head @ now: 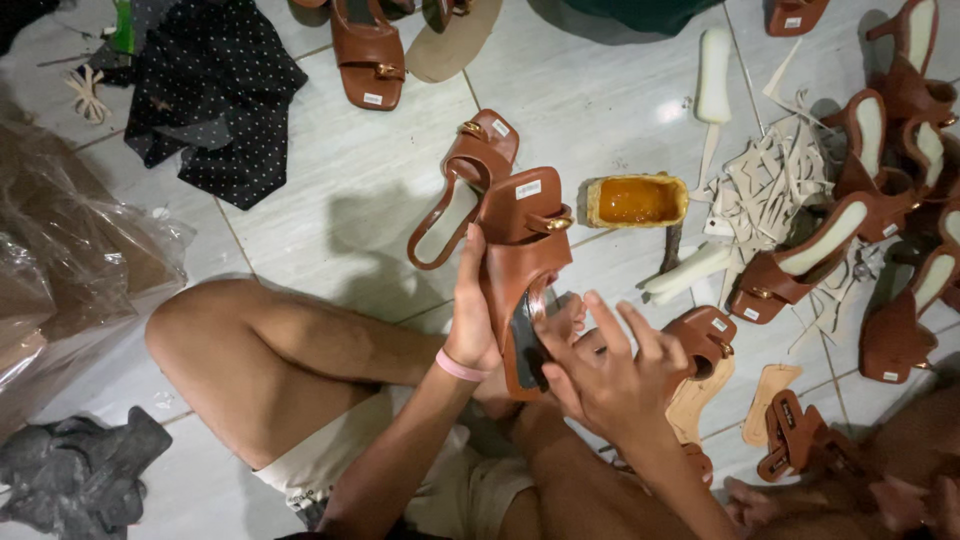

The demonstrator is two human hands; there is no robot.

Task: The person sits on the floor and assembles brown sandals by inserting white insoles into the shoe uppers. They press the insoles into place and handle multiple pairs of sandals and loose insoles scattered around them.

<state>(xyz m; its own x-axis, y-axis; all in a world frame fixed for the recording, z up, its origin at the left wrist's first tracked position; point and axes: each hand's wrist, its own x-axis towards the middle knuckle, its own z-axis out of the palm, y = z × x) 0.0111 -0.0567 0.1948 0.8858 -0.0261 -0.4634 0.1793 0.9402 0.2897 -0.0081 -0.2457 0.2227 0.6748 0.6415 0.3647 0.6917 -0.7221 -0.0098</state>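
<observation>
Lying at far left of the frame, a crumpled clear plastic bag (70,270), and below it in the lower left corner a grey rag (80,480) on the tiled floor (330,200). Spreading across the upper left, a dark dotted cloth (215,90). Resting just right of it at the top edge, a brown sandal (368,50), sole up.

Sitting cross-legged at centre, bare knee (200,330) pointing left. Gripping at mid-frame — left hand (470,320), pink band (460,367) at the wrist, fingers clamped around the side of a brown heeled sandal (525,250) held upright above the lap. Pressing against that sandal's dark sole from the right, right hand (605,375), fingers spread apart, thumb on the sole, not closed around anything.

Leaning just behind the held sandal, a second brown sandal (465,185) with a pale insole. Standing right of centre, an open yellow tin of amber glue (637,200), with a brush handle (670,248) just below it. Piling up further right — pale leather scraps (770,180), then a cluster of finished brown sandals (880,170) along the right edge. Lying in the lower right, a loose tan insole (770,400).
</observation>
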